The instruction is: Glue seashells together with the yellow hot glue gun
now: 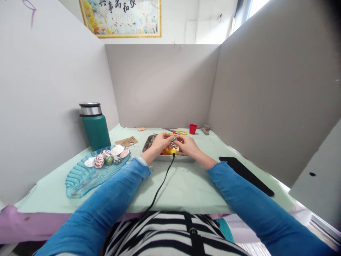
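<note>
My left hand (pixel 161 141) and my right hand (pixel 188 145) meet above a shallow metal tray (pixel 183 159), fingertips pinched together. Between them is a small grey, shell-like piece (pixel 175 139), partly covered by the fingers. Both hands seem to grip it. Inside the tray, below the hands, lies a yellow-handled corded tool (pixel 170 152); its front end is hidden. A black cord (pixel 163 185) runs from it over the near table edge. Small shells or stones (pixel 151 139) fill the tray's left end.
At left, a blue glass dish (pixel 85 177) holds several shells (pixel 106 156), with a green bottle (pixel 96 131) behind. Beyond the tray lie yellow-handled scissors (pixel 182 132), a red cup (pixel 193 129) and a brown card (pixel 127 141). A black flat piece (pixel 245 174) lies right. Grey panels (pixel 165 85) enclose the table.
</note>
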Action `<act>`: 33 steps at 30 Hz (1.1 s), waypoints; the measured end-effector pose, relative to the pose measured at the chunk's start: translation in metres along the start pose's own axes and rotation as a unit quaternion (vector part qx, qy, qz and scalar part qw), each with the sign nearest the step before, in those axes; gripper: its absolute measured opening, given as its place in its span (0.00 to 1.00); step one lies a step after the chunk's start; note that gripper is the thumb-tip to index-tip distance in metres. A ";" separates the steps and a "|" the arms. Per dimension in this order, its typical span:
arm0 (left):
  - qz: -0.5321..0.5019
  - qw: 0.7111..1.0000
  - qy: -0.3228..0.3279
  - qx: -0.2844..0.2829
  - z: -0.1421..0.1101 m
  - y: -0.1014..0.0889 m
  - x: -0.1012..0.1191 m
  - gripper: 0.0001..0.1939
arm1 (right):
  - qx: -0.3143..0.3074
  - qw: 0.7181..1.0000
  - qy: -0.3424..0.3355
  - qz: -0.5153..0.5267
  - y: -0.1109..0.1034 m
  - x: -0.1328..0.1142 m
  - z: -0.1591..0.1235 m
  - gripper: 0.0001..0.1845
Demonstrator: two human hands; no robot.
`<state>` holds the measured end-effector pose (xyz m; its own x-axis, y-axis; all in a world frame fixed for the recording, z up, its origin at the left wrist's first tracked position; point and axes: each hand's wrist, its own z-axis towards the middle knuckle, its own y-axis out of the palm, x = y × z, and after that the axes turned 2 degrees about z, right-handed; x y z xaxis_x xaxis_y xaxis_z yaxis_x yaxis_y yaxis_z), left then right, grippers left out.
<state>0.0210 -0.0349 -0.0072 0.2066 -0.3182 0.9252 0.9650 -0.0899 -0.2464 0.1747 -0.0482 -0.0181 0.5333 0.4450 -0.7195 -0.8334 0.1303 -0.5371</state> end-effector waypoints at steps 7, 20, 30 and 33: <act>0.007 1.000 0.011 -0.020 0.002 0.000 -0.004 0.11 | 0.007 0.999 -0.024 -0.027 -0.001 0.000 0.000 0.10; 0.006 0.999 0.043 -0.020 0.009 0.003 -0.008 0.08 | 0.009 0.999 -0.014 -0.043 0.000 -0.002 -0.001 0.09; 0.043 0.998 0.052 -0.006 0.004 0.002 -0.005 0.07 | 0.012 0.998 -0.014 -0.054 0.001 -0.002 -0.002 0.09; 0.098 0.993 0.057 0.024 0.004 0.001 -0.005 0.07 | 0.012 0.998 -0.012 -0.066 0.001 -0.002 -0.001 0.09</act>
<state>0.0217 -0.0296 -0.0114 0.3742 -0.4310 0.8211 0.9151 0.0284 -0.4022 0.1734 -0.0497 -0.0178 0.6348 0.4437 -0.6327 -0.7599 0.2101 -0.6151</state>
